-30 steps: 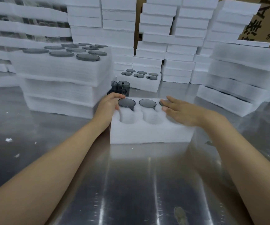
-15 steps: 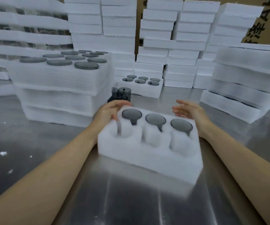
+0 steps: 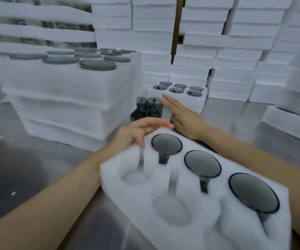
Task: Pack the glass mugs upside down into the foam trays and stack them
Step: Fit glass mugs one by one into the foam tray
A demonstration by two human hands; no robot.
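Our left hand (image 3: pixel 136 135) seemingly pinches the far corner of the half-filled foam tray (image 3: pixel 114 179). Our right hand (image 3: pixel 184 119), fingers straight and empty, points toward loose glass mugs (image 3: pixel 148 107) (fragile, slick) just behind. We'd grip one round its body.

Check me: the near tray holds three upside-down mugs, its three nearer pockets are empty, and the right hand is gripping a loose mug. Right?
Not quite. The head view shows the right hand gripping nothing: its fingers are straight, extended toward the loose mugs beyond the tray. The rest holds: three upside-down mugs in the tray, three nearer pockets empty.
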